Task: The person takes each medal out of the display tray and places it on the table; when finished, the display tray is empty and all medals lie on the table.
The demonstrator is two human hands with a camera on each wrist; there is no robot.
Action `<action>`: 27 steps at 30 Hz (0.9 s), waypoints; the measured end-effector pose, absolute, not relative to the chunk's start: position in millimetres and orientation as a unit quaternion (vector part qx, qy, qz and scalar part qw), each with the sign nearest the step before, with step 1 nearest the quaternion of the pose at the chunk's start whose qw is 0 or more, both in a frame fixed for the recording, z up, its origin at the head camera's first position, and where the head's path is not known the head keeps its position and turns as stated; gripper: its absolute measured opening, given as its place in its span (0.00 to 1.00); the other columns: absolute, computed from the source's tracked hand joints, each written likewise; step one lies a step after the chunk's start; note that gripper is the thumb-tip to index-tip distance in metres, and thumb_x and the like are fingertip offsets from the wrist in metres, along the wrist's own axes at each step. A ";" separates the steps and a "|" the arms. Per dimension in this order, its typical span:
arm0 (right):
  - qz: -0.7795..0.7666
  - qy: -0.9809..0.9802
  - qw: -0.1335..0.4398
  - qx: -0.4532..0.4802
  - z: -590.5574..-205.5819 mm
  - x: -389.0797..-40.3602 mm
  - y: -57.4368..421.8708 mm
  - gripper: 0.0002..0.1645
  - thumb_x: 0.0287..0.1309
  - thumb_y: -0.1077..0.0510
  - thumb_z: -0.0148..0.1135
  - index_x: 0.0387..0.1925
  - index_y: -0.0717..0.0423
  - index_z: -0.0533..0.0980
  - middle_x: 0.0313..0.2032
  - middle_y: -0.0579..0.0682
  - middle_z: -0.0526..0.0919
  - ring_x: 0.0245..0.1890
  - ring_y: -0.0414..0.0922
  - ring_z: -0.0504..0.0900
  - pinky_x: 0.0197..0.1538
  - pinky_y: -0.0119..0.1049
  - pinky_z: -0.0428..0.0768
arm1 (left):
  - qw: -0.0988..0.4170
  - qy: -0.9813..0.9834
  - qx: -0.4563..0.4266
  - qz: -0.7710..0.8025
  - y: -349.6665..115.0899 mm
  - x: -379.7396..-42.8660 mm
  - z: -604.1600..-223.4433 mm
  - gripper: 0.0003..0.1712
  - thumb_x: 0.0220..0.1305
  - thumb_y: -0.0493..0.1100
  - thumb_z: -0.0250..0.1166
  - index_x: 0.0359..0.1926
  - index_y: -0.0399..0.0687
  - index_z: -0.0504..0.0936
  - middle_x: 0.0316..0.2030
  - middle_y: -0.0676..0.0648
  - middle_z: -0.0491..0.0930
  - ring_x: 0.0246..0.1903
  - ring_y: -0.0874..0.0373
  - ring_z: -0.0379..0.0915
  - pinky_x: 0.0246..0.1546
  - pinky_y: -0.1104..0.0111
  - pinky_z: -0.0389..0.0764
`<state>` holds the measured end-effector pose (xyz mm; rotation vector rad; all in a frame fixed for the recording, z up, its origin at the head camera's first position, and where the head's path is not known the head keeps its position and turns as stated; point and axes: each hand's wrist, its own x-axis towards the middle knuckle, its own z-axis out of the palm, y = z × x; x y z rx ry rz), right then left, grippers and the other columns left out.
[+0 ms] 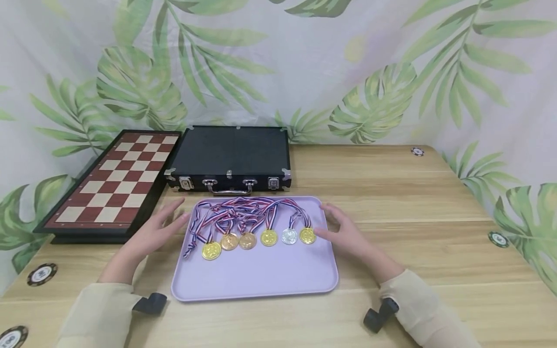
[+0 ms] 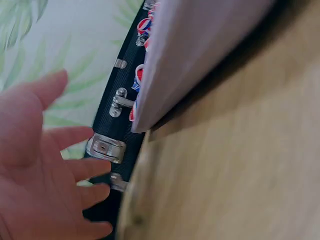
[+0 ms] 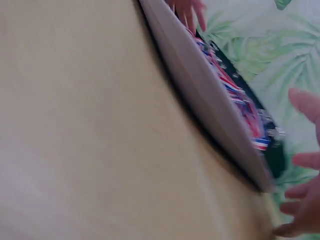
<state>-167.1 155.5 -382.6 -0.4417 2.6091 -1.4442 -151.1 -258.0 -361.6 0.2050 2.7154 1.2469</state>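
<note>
A lilac tray [image 1: 261,275] lies on the wooden table, with several medals [image 1: 247,240] in a row across its middle, gold, silver and bronze in colour. Their red, white and blue ribbons [image 1: 243,208] are heaped along the tray's far side. By the tray's left edge is my left hand [image 1: 158,229], fingers spread and holding nothing; the left wrist view shows its palm [image 2: 50,175] apart from the tray. My right hand [image 1: 348,237] is at the right edge, its thumb tip close to the rightmost gold medal and its fingers extended, with nothing held.
Behind the tray stands a black case [image 1: 230,152] with metal latches and a handle. To its left sits a red and cream chessboard box [image 1: 117,179]. Poker chips lie about the table, one [image 1: 42,274] at the left and another [image 1: 498,239] at the right edge.
</note>
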 end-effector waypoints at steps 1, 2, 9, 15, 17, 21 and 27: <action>-0.475 0.865 0.057 -0.152 -387.2 -166.5 154.5 0.41 0.43 0.48 0.65 0.58 0.57 0.61 0.62 0.60 0.51 0.61 0.56 0.50 0.59 0.51 0.47 | 0.076 0.903 0.067 0.418 -260.3 -151.8 -366.3 0.38 0.61 0.55 0.48 0.66 0.44 0.45 0.61 0.30 0.44 0.59 0.35 0.39 0.53 0.44 0.47; -0.468 0.868 0.049 -0.158 -391.8 -166.0 153.7 0.40 0.43 0.49 0.65 0.57 0.58 0.63 0.61 0.61 0.52 0.60 0.57 0.50 0.59 0.51 0.48 | 0.078 0.901 0.064 0.422 -262.6 -152.5 -371.0 0.38 0.61 0.55 0.49 0.65 0.44 0.45 0.61 0.30 0.44 0.59 0.35 0.38 0.53 0.44 0.46; -0.425 0.886 -0.023 -0.182 -406.5 -162.8 147.3 0.33 0.37 0.49 0.68 0.47 0.57 0.72 0.60 0.61 0.57 0.58 0.59 0.53 0.56 0.55 0.48 | 0.034 0.918 0.101 0.381 -270.5 -156.2 -393.5 0.36 0.57 0.52 0.55 0.62 0.41 0.56 0.61 0.34 0.49 0.61 0.38 0.32 0.53 0.45 0.25; -0.364 0.913 -0.053 -0.176 -409.7 -162.1 140.5 0.27 0.36 0.48 0.68 0.42 0.54 0.76 0.58 0.62 0.59 0.57 0.61 0.54 0.56 0.56 0.47 | 0.015 0.933 0.124 0.339 -269.7 -156.2 -393.3 0.35 0.56 0.52 0.57 0.61 0.41 0.59 0.61 0.33 0.49 0.60 0.36 0.35 0.53 0.44 0.26; -0.357 0.916 -0.060 -0.175 -409.2 -162.0 139.0 0.25 0.37 0.50 0.68 0.41 0.54 0.76 0.58 0.63 0.59 0.57 0.62 0.54 0.56 0.56 0.46 | 0.015 0.937 0.128 0.326 -269.3 -156.5 -392.7 0.35 0.56 0.52 0.57 0.61 0.41 0.60 0.61 0.33 0.49 0.60 0.36 0.35 0.53 0.44 0.27; -0.356 0.915 -0.067 -0.177 -408.6 -162.1 138.6 0.23 0.38 0.52 0.67 0.40 0.54 0.77 0.58 0.64 0.59 0.57 0.62 0.54 0.56 0.56 0.45 | 0.017 0.939 0.130 0.318 -269.3 -157.2 -392.5 0.35 0.56 0.52 0.57 0.61 0.41 0.59 0.61 0.33 0.49 0.60 0.36 0.34 0.52 0.43 0.27; -0.362 0.909 -0.081 -0.190 -408.9 -160.4 139.6 0.21 0.38 0.58 0.66 0.39 0.59 0.77 0.56 0.67 0.60 0.56 0.63 0.55 0.56 0.57 0.48 | 0.010 0.937 0.136 0.322 -268.2 -155.8 -392.8 0.34 0.55 0.51 0.57 0.60 0.41 0.60 0.61 0.32 0.50 0.59 0.35 0.36 0.52 0.43 0.28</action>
